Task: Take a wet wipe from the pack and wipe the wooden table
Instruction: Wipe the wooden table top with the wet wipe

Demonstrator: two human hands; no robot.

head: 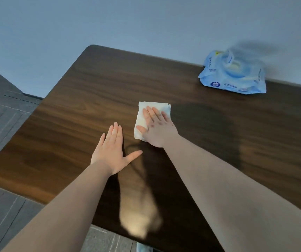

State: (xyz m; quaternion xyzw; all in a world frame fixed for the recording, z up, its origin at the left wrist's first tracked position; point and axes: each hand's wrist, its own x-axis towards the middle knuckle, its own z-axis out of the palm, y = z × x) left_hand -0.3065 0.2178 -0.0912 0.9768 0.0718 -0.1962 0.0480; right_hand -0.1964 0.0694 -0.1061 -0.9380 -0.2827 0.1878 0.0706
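Right hand (157,129) lying spread flat on the white wet wipe (152,120), left hand (112,151) resting spread on the wooden worktop (77,110) just beside the wipe, blue pack (234,75) sitting well beyond the wipe at the worktop's far edge.

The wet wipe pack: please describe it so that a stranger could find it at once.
Look at the dark wooden table, then its far right edge by the wall. The wet wipe pack lies there, soft and light blue, far from both hands and the white wipe.

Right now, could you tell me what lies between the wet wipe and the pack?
Nothing: the head view shows only bare wooden table between wet wipe and pack.
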